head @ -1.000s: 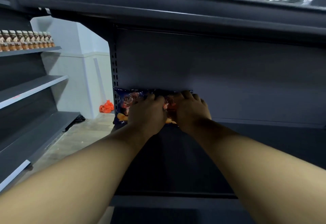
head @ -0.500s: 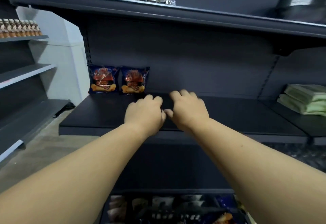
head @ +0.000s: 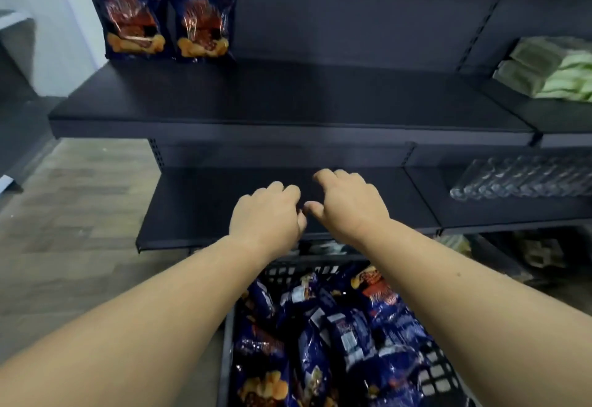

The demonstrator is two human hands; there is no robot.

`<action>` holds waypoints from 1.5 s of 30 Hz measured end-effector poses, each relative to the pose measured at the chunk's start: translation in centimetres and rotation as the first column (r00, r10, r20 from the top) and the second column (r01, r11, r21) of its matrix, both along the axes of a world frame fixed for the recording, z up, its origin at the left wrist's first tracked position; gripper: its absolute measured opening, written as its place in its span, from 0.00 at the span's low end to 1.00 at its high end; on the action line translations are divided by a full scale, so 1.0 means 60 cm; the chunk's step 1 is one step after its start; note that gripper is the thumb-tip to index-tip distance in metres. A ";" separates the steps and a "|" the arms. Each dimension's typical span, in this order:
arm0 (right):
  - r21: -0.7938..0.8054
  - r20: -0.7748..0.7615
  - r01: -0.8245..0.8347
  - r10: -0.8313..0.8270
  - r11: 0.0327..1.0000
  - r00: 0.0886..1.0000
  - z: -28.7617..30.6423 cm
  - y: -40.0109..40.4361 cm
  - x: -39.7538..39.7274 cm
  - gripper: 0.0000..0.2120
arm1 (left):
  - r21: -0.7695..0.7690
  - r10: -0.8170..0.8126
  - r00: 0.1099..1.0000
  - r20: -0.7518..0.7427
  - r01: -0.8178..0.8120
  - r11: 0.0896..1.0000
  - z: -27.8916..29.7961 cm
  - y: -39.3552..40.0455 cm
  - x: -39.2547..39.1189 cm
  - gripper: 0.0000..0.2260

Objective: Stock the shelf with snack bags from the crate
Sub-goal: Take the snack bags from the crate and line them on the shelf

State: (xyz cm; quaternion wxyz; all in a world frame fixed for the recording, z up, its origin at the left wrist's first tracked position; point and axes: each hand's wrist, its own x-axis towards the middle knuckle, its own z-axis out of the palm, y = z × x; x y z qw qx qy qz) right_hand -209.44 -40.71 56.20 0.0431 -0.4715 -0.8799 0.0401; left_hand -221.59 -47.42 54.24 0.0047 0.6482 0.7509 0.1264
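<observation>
Dark shelf (head: 288,108) holds two snack bags (head: 166,23) at back-left corner; crate (head: 439,371) below on wood floor (head: 73,214); left hand (head: 266,217) and right hand (head: 349,204) loosely curled, grip on nothing.

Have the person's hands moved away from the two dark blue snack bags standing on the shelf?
Yes. Both hands have drawn back and down from the bags, toward the crate.

No print reads clearly on the glossy dark-blue snack bags (head: 205,23) (lettering blurred beyond making out).
</observation>
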 end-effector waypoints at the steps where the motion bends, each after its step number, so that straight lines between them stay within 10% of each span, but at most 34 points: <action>1: -0.030 0.008 0.005 -0.005 1.000 1.000 -0.019 -0.006 0.004 0.22 | -0.039 -0.009 1.000 0.013 0.010 0.999 -0.020 -0.009 0.003 0.12; 19: -0.496 0.218 -0.005 0.130 0.868 0.967 -0.337 -0.051 0.116 0.23 | -0.672 0.233 0.945 0.229 -0.020 0.740 -0.341 -0.099 0.085 0.21; 38: -0.515 0.365 0.180 0.024 0.838 0.931 -0.440 -0.043 0.131 0.34 | -0.786 0.447 0.861 0.243 -0.095 0.610 -0.428 -0.063 0.155 0.31; 45: -0.556 0.327 0.184 0.010 0.811 0.945 -0.441 -0.019 0.131 0.24 | -0.786 0.562 0.732 0.386 -0.057 0.615 -0.442 -0.049 0.146 0.29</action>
